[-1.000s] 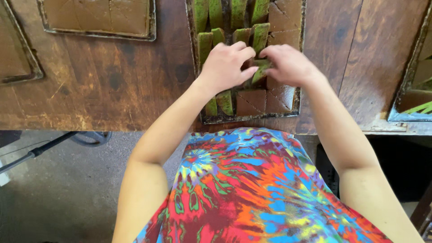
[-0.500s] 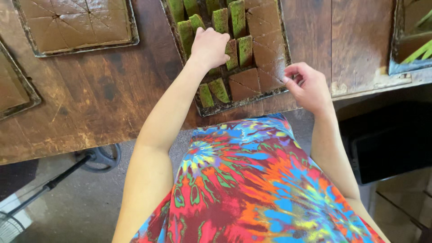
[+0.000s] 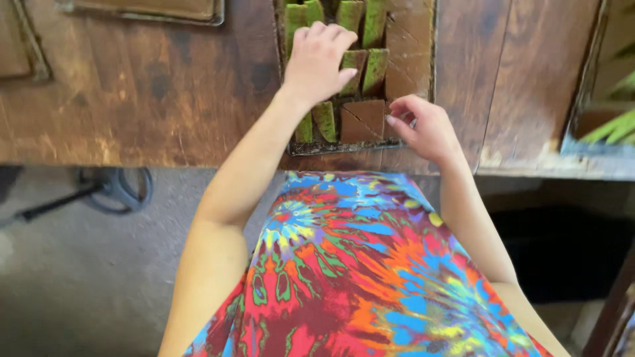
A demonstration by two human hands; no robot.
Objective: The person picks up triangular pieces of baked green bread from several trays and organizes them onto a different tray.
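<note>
A dark metal tray on a worn wooden table holds a brown slab cut into squares and several green leaf-wrapped pieces. My left hand lies on the green pieces in the middle of the tray, its fingers bent over one of them; whether it grips it is hidden. My right hand hovers at the tray's near right corner beside the brown squares. Its fingers are loosely curled and nothing shows in them.
Another tray with a brown slab sits at the far left, and a third tray's edge shows further left. A container with green leaves stands at the right. Below the table edge lies a black stand on the grey floor.
My right hand has left the green pieces and drawn back to the tray's near right corner. My left hand stays on the green pieces. The view has shifted.
</note>
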